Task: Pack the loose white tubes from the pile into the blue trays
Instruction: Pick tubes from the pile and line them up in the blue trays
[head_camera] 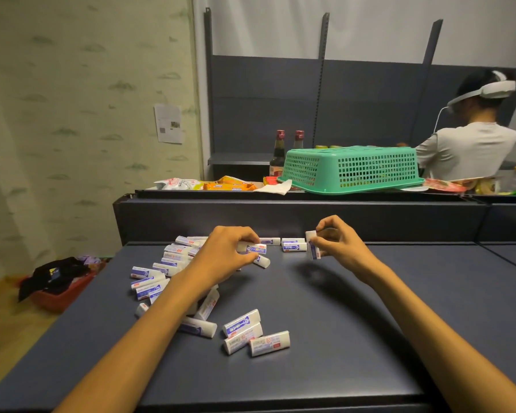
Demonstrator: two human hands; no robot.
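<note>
Three loose white tubes (255, 333) lie nearest; a tube (254, 249) is pinched by L hand (224, 255), another tube (312, 245) by R hand (337, 241), prob. for packing; no blue trays seen.

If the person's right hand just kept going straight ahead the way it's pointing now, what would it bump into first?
The right hand, pinching white tubes, points up and left toward the table's far edge. It would likely first meet the two white tubes lying flat there, then the dark upright back panel. Depth is uncertain.
</note>
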